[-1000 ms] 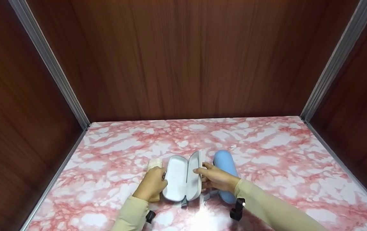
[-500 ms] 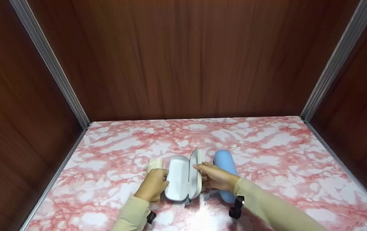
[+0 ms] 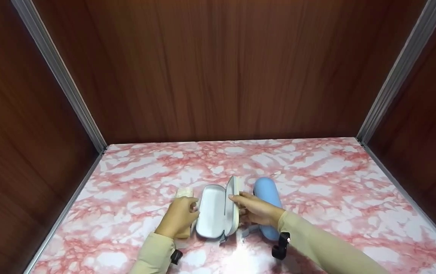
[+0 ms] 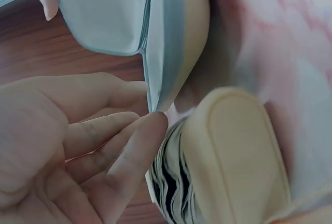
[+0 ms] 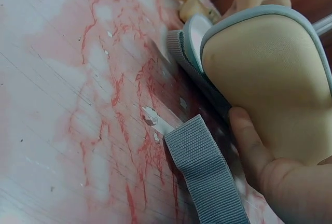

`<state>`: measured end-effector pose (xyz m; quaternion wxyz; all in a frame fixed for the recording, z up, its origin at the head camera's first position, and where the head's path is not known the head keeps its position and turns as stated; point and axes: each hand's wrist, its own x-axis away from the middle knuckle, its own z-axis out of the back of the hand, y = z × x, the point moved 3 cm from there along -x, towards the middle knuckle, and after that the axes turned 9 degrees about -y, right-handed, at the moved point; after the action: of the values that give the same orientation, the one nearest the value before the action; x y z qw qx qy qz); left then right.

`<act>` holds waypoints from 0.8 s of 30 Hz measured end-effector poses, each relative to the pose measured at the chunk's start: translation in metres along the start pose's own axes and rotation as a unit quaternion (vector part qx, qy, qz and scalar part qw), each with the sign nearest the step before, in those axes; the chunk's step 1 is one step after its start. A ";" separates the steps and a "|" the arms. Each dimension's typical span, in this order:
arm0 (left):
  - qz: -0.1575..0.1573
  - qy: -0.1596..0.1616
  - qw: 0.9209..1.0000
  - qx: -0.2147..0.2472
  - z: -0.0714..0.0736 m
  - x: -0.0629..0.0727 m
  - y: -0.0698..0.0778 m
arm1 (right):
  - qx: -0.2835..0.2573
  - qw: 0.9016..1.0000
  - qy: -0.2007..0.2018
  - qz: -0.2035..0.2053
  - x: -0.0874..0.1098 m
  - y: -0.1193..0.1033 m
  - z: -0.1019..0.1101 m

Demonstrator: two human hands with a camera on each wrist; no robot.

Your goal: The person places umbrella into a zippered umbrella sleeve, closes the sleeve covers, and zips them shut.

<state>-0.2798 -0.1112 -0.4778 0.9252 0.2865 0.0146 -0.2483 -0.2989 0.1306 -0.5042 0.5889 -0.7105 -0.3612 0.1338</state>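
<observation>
A cream glasses case [image 3: 211, 213] with a white inside and grey trim stands unfolded at the table's middle. My right hand [image 3: 257, 209] pinches its raised right half, thumb inside and fingers behind. In the right wrist view, one finger presses the case's cream outside [image 5: 264, 73]. My left hand [image 3: 179, 215] is at the left rim, its fingers loosely extended. The left wrist view has its fingertips at the case's corner, with one tip hidden behind the wall. Under and beside that hand lies a beige item [image 4: 244, 156] with rippled layers along its side.
A blue rounded case [image 3: 268, 194] lies right of the cream one, partly under my right forearm. A grey ribbed strap [image 5: 205, 172] sticks out nearby. The pink-and-white marbled table [image 3: 138, 171] is bounded by brown wood-look panels [image 3: 218, 76] and metal corner posts.
The case's right half has tilted more upright, and the case has shifted slightly right. My left hand has drawn a little left from its rim; my right hand keeps hold.
</observation>
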 end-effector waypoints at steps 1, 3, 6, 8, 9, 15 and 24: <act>0.007 0.005 1.000 0.006 0.002 0.001 -0.002 | -0.001 1.000 -0.001 0.001 0.000 0.000 0.000; 0.026 0.018 0.999 0.013 0.006 0.002 -0.005 | -0.003 1.000 -0.002 0.004 0.000 0.000 0.000; 0.059 0.031 0.997 0.023 0.013 0.005 -0.011 | -0.004 1.000 -0.003 0.007 0.001 -0.001 0.000; 0.086 0.034 0.995 0.024 0.017 0.008 -0.014 | -0.003 1.000 -0.001 0.009 0.001 -0.001 0.000; 0.100 0.032 0.994 0.025 0.020 0.009 -0.016 | -0.004 1.000 0.000 0.009 0.001 -0.001 0.000; 0.196 -0.026 0.979 0.043 0.031 0.020 -0.029 | 0.007 1.000 -0.004 0.008 0.001 -0.001 0.000; 0.277 -0.098 0.947 0.127 0.030 0.031 -0.046 | 0.007 1.000 -0.017 0.013 -0.002 0.001 0.000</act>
<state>-0.2780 -0.1742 -0.4820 0.9106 0.3682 -0.1876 -0.0089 -0.3000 0.1290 -0.5053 0.5863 -0.7085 -0.3606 0.1559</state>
